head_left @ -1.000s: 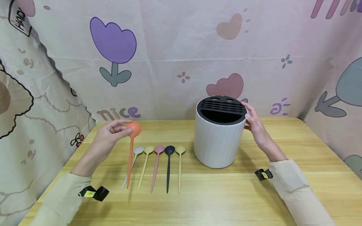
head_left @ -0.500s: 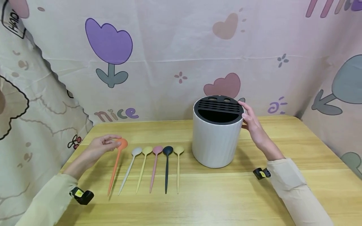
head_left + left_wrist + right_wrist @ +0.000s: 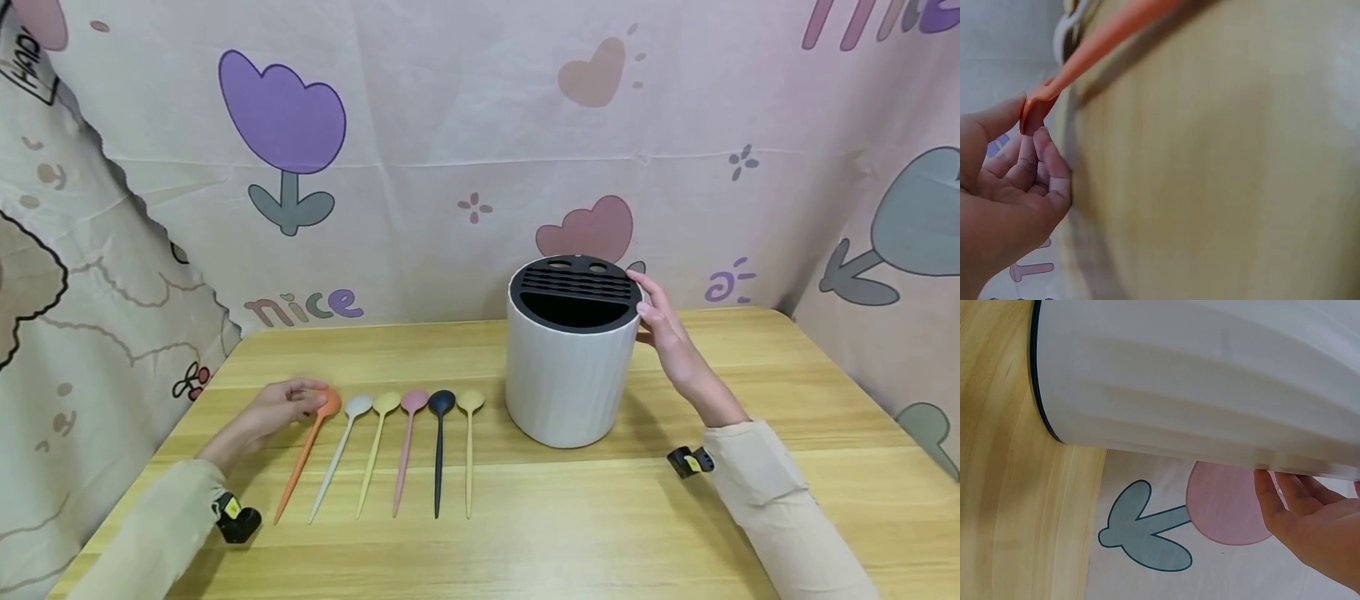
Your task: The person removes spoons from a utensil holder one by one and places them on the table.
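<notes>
My left hand (image 3: 281,408) pinches the bowl of an orange spoon (image 3: 300,462) between thumb and fingertips, at the left end of a row of spoons. The spoon's handle slants toward the front of the table, close over the wood. In the left wrist view the thumb and fingers grip the orange bowl (image 3: 1038,109) from both sides. On the right stands a white ribbed utensil holder (image 3: 566,387) with a black slotted top (image 3: 581,279). My right hand (image 3: 675,342) rests against its right side near the rim, and the right wrist view shows extended fingers (image 3: 1300,494) touching the white wall.
Beside the orange spoon lie a grey-white spoon (image 3: 337,454), a yellow one, a pink spoon (image 3: 407,458), a dark blue spoon (image 3: 439,458) and a pale yellow spoon (image 3: 470,458), bowls toward the back. A printed cloth (image 3: 420,83) hangs behind the wooden table (image 3: 570,525).
My left hand has carried the orange spoon left and down from above the grey-white spoon to the row's left end. The right hand stays on the holder; the head view has shifted slightly.
</notes>
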Demonstrator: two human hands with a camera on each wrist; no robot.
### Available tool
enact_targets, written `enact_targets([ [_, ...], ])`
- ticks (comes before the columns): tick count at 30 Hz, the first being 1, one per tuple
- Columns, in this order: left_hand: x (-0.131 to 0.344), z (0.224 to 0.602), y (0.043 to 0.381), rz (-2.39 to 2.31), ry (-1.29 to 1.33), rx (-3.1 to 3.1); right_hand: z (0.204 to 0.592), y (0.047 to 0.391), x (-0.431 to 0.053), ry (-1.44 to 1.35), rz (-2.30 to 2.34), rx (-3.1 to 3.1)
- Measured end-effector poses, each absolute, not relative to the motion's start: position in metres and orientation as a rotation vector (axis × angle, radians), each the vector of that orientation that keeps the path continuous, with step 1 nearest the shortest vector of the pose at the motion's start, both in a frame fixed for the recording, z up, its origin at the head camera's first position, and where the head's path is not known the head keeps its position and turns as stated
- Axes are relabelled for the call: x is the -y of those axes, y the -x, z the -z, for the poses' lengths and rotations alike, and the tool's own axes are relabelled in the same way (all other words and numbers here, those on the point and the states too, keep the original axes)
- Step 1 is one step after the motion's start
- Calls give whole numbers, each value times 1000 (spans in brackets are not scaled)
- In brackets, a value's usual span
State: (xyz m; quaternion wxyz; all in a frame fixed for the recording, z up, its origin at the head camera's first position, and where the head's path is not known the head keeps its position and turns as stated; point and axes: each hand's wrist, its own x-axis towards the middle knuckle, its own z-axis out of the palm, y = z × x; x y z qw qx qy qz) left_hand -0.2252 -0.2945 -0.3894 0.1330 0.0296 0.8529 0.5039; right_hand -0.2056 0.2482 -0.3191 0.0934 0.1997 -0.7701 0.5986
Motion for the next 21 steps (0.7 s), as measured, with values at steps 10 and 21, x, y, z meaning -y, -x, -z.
enact_targets([
  [10,299,396,223,-1443,-173,-2414,317,204,-247,-598,-1777,2293],
  [21,298,399,225,-1309,-214,-2572,317,205,-247,-596,-1826,2271],
])
